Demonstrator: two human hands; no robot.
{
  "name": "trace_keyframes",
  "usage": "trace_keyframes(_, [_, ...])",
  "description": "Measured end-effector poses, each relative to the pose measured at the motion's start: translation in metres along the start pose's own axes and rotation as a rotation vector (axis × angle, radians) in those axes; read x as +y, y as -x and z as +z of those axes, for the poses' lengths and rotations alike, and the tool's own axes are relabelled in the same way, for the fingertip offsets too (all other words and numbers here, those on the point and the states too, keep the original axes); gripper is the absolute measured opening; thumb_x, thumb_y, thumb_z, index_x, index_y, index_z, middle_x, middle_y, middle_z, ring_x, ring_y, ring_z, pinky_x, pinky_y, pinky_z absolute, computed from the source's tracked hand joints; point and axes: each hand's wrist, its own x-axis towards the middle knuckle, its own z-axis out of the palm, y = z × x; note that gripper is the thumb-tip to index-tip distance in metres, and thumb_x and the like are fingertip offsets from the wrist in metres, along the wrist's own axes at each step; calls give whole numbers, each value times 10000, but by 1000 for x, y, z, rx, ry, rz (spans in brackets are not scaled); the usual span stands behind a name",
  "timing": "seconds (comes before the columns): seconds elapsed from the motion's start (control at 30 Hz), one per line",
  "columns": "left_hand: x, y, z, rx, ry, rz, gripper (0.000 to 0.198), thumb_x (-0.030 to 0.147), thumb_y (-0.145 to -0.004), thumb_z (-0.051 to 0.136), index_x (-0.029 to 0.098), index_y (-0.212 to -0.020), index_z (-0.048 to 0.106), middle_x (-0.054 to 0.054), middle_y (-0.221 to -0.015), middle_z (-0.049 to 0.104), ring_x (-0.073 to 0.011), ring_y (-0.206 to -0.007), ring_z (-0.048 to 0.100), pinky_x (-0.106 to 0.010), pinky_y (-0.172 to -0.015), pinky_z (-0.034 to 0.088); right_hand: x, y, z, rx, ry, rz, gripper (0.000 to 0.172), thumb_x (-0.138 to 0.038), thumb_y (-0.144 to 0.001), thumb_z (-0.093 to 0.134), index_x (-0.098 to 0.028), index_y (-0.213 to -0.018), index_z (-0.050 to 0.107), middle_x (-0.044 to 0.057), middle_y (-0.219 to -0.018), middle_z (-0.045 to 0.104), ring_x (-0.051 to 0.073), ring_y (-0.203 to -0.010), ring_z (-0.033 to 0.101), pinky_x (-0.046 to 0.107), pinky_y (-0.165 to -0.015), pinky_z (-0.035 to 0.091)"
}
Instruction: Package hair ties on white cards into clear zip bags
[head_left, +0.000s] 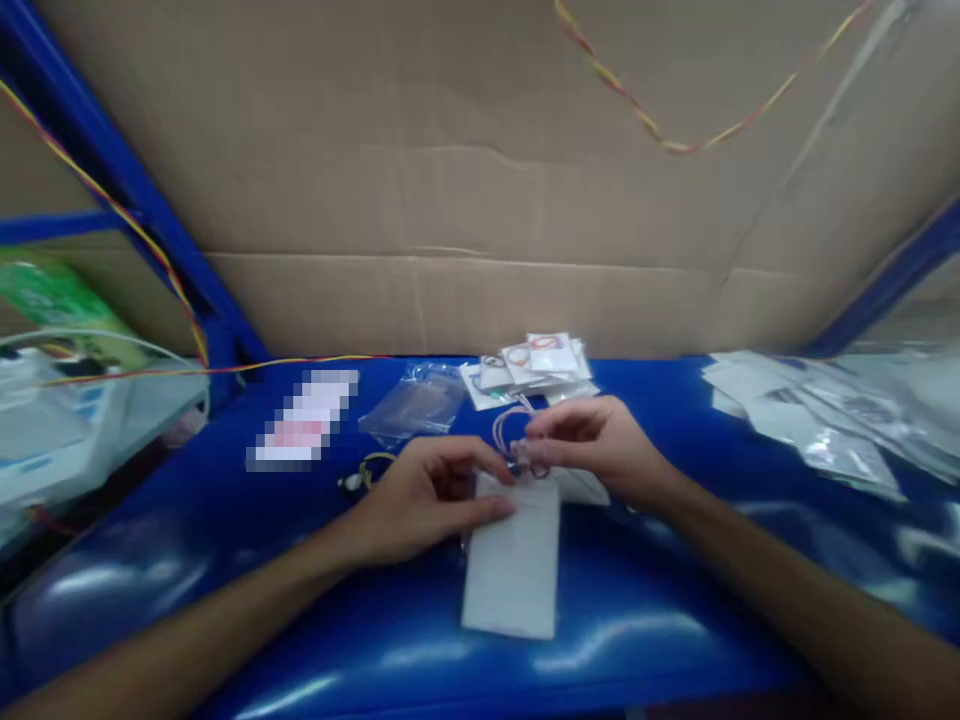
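A white card in a clear sleeve (511,575) lies near the middle of the blue surface. My left hand (442,490) pinches its upper left edge between thumb and fingers. At the card's top, my right hand (592,440) has thumb and fingers closed on a thin pale looped cord (504,428). Small details between the fingertips are blurred. Another white piece (581,487) sits behind the card, partly under my right hand. Beside my left hand is a dark and yellow band (373,468).
Small packets with coloured loops (551,352) are piled at the back, near a clear plastic bag (418,400). White packets (840,420) cover the right side. A pixelated sheet (306,420) lies left. Cardboard (480,180) stands behind, with a twisted wire (679,148) hanging before it.
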Motion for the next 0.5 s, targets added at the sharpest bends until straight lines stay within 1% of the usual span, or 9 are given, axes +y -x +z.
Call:
trace_keyframes(0.07, [0,0,0,-9,5,4,203,305,-780,823,152,-871,725,16,-680,642,-87,-530,504,-189,-486,388,-1,0,0,-20,42,8,220,-273,-659,943,-194,-823,819,27,-816,801,149,-718,730,259,-691,589])
trace_keyframes(0.13, [0,0,0,-12,6,3,207,302,-773,831,150,-870,730,4,-708,670,-83,-529,503,-188,-485,382,-2,1,-1,-25,68,4,220,-272,-650,946,-188,-809,819,34,-833,801,153,-725,725,265,-695,586])
trace_keyframes(0.23, [-1,0,0,-18,23,2,195,289,-770,838,148,-857,734,-9,-736,701,-81,-535,519,-184,-488,384,-4,1,-1,-48,42,6,221,-275,-646,945,-179,-792,809,34,-775,787,153,-667,713,276,-656,590])
trace_keyframes(0.33, [-3,-2,-1,-20,50,12,173,276,-773,837,146,-829,737,-31,-784,739,-100,-592,586,-187,-520,412,-5,2,1,-100,32,12,219,-274,-650,943,-181,-794,805,28,-750,782,154,-655,719,271,-646,595])
trace_keyframes(0.5, [-5,-2,0,-12,67,-5,165,258,-774,835,143,-801,719,-50,-783,775,-140,-657,680,-212,-569,480,-4,4,2,-106,142,-68,232,-319,-669,933,-185,-814,812,35,-770,785,165,-668,726,270,-627,591])
